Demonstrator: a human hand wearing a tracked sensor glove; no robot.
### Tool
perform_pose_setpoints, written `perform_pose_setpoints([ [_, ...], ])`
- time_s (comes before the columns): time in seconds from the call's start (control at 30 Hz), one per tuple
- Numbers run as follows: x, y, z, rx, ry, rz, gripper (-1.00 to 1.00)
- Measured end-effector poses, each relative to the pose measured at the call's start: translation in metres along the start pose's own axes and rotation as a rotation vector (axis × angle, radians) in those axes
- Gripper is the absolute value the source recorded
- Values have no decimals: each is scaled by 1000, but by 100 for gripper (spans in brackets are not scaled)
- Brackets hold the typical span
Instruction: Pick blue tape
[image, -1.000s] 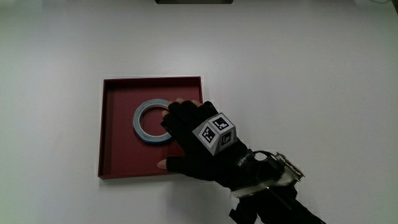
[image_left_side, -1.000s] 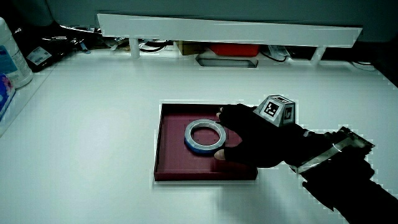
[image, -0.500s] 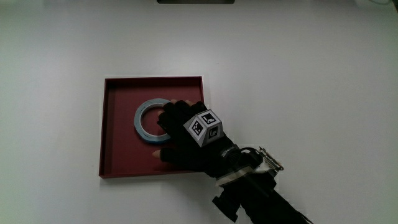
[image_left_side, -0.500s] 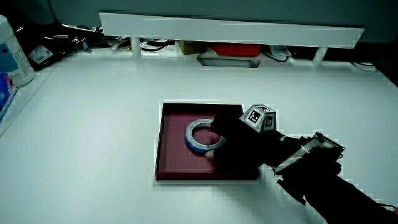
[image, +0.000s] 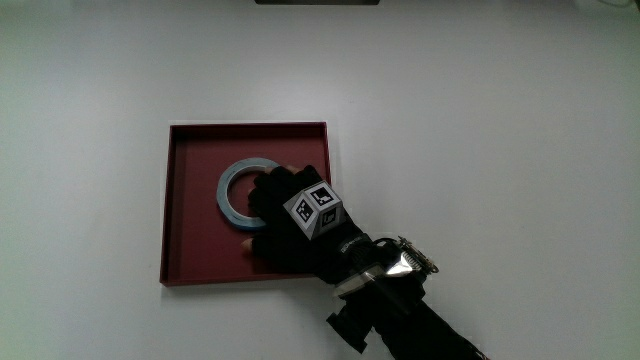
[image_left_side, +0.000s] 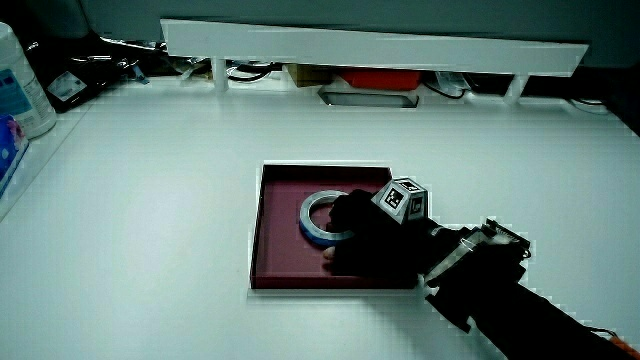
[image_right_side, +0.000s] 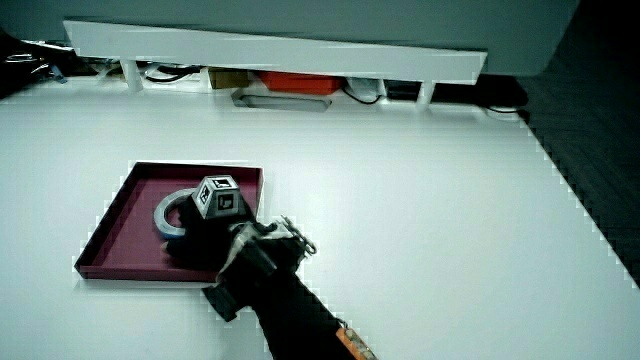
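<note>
The ring-shaped roll of blue tape (image: 238, 193) lies flat inside the shallow dark-red square tray (image: 195, 250), its open centre facing up, one part of its rim covered by the gloved hand (image: 290, 225).

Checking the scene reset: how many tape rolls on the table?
1. The blue tape lies in the red tray, partly under the hand. No other roll shows in any view.
</note>
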Motion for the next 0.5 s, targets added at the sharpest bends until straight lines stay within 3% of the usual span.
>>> perform_pose_setpoints([
  [0.13,-1,0,-4,7,26,25,26],
  [0.5,-1,0,-9,126,17,73,61],
])
